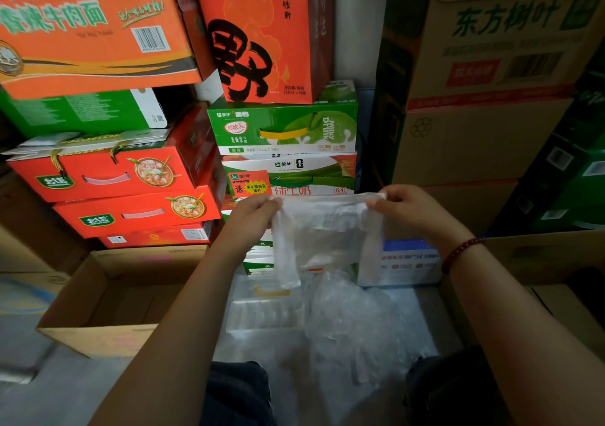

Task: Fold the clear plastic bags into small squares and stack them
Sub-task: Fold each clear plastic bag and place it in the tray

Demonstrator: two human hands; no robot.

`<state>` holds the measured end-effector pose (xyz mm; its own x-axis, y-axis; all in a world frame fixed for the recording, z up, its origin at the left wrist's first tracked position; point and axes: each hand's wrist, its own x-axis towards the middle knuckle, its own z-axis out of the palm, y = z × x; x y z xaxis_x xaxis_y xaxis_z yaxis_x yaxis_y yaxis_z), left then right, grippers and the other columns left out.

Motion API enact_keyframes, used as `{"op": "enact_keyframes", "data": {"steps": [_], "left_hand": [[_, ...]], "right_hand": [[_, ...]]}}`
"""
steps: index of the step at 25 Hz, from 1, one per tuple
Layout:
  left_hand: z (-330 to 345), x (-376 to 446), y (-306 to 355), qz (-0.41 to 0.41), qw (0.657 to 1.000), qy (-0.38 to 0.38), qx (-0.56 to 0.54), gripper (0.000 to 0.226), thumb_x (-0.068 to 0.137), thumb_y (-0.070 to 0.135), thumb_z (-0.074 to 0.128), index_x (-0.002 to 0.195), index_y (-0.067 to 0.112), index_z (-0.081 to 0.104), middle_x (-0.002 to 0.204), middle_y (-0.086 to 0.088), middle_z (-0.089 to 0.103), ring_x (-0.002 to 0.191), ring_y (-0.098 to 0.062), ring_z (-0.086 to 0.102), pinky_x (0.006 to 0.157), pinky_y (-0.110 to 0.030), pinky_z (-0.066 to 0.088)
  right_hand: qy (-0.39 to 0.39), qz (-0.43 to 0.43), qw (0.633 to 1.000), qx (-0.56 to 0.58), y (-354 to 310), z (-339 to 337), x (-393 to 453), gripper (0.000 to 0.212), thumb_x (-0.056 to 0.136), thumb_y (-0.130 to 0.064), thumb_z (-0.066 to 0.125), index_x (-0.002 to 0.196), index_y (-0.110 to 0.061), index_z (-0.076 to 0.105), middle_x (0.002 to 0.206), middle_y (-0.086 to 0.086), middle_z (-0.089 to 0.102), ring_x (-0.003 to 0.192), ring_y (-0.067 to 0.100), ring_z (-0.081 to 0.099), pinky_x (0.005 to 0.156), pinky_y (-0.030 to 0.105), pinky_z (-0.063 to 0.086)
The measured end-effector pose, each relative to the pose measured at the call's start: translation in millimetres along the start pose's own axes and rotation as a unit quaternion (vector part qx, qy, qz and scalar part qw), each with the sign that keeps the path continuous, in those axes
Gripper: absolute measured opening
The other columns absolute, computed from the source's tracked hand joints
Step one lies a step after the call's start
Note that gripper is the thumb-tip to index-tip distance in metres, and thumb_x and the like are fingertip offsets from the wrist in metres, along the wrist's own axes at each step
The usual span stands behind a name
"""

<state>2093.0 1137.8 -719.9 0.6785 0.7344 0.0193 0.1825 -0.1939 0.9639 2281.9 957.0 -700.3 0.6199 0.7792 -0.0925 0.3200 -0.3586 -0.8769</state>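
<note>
Between two hands (258,211) (397,204), one clear plastic bag (322,232).

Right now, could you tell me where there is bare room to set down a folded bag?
The open cardboard box at the left shows a bare floor inside. A bare strip of the pale surface lies right of the crumpled plastic pile. The centre is crowded: that pile, a white tray, and both hands holding the clear bag.

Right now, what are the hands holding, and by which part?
Both hold one clear plastic bag by its top edge: left hand pinches the top left corner, right hand the top right; the rest hangs free.
</note>
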Motion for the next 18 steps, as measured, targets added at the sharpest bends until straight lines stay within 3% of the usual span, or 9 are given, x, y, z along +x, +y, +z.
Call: {"op": "enact_keyframes", "data": {"steps": [3,6,9,11,14,18], "left_hand": [[8,0,3,0.019,0.996,0.081,0.032,0.033,0.095,0.025,0.051,0.067,0.008,0.055,0.069,-0.005,0.051,0.068,-0.017,0.047,0.069,-0.029,0.038],[19,-6,10,0.059,0.982,0.15,0.099,0.038,0.101,0.015,0.041,0.062,0.017,0.041,0.063,0.001,0.041,0.06,-0.009,0.039,0.053,-0.015,0.031],[26,-8,10,0.084,0.969,0.186,0.14,0.039,0.102,0.014,0.036,0.063,0.019,0.036,0.062,0.0,0.041,0.058,-0.008,0.038,0.049,-0.014,0.029],[28,-9,9,0.102,0.961,0.204,0.156,0.035,0.102,0.014,0.035,0.067,0.014,0.038,0.06,0.001,0.039,0.056,-0.008,0.036,0.049,-0.016,0.028],[30,-12,10,0.131,0.95,0.233,0.163,0.025,0.102,0.014,0.036,0.086,0.004,0.052,0.06,0.005,0.04,0.055,-0.005,0.037,0.051,-0.023,0.029],[31,-12,14,0.136,0.943,0.261,0.156,0.025,0.102,0.014,0.037,0.096,0.001,0.057,0.062,0.012,0.04,0.054,-0.001,0.036,0.052,-0.007,0.031]], "right_hand": [[0.005,0.015,0.997,0.075,-3,5,1,0.016,0.094,-0.023,0.055,0.091,-0.011,0.066,0.089,0.004,0.068,0.087,0.02,0.064,0.074,0.029,0.051],[0.047,0.008,0.996,0.077,-4,15,3,0.021,0.097,-0.025,0.05,0.096,-0.009,0.064,0.095,0.013,0.067,0.091,0.031,0.064,0.083,0.044,0.055],[0.118,-0.032,0.993,0.005,-5,27,1,0.025,0.1,-0.028,0.042,0.096,-0.009,0.057,0.085,0.005,0.06,0.079,0.022,0.058,0.066,0.033,0.05],[0.16,-0.074,0.983,-0.052,-6,32,-1,0.022,0.101,-0.027,0.038,0.097,-0.011,0.054,0.08,-0.001,0.057,0.072,0.016,0.055,0.058,0.027,0.043],[0.202,-0.11,0.968,-0.097,-4,34,-2,0.022,0.102,-0.026,0.037,0.099,-0.011,0.053,0.08,0.003,0.059,0.07,0.02,0.056,0.055,0.029,0.041],[0.228,-0.135,0.959,-0.097,-4,35,-3,0.022,0.101,-0.026,0.038,0.102,-0.01,0.053,0.083,0.008,0.063,0.073,0.027,0.06,0.064,0.041,0.051]]}}
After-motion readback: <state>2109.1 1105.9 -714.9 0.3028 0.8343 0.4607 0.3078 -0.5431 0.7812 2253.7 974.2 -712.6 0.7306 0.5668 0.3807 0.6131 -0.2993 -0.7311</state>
